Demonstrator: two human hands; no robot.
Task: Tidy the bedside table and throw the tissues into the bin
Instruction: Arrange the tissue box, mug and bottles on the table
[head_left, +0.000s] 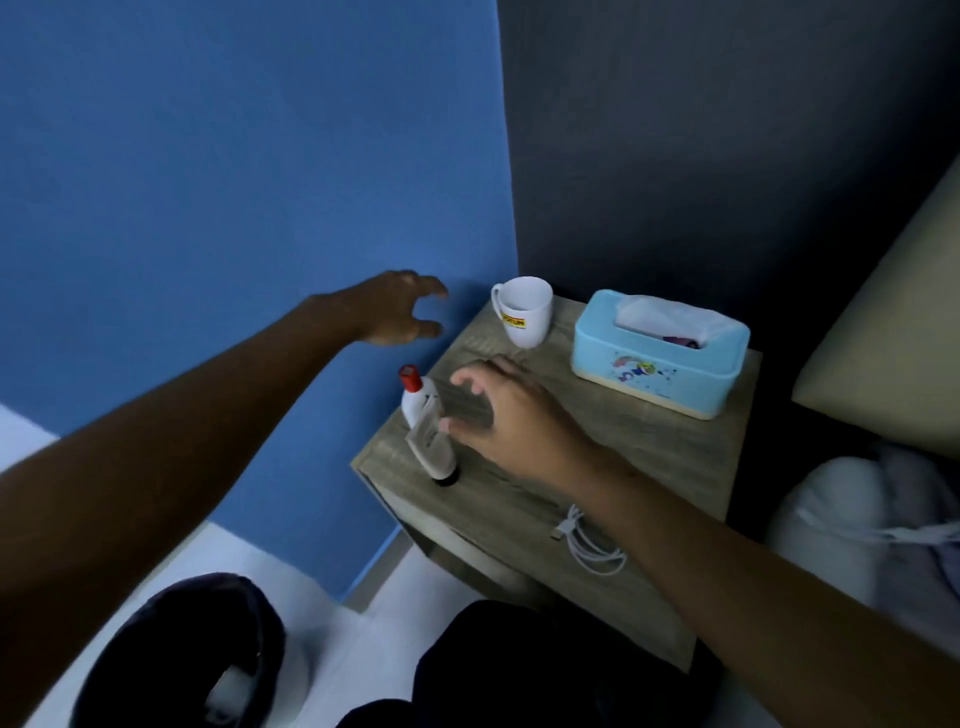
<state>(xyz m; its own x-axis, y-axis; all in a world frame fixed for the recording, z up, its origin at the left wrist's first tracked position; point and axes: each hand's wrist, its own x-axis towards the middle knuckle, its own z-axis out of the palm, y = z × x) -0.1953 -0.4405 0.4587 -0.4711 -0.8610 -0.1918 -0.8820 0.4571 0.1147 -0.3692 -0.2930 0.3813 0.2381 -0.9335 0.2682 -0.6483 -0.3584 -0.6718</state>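
Head view, dim light. Grey wood-grain bedside surface (649, 447) stands in the corner of a blue wall. On it: white ceramic mug with yellow label (523, 310) at 12 o'clock, light-blue plastic tissue box with cartoon print (657, 358) at 2 o'clock with 1 white tissue (662, 314) standing out of its slot, coiled white charging cable (589, 543) at 6 o'clock, white bottle with red cap (427, 423) upright at 9 o'clock near the edge.

Right hand (511, 415) just beside the bottle, fingers apart, thumb possibly touching it; blur prevents certainty. Left hand (397, 309) in the air before the wall, at the mug's 9 o'clock, fingers spread and curled, empty.

Dark round bin (171, 649) on the floor at 7 o'clock.
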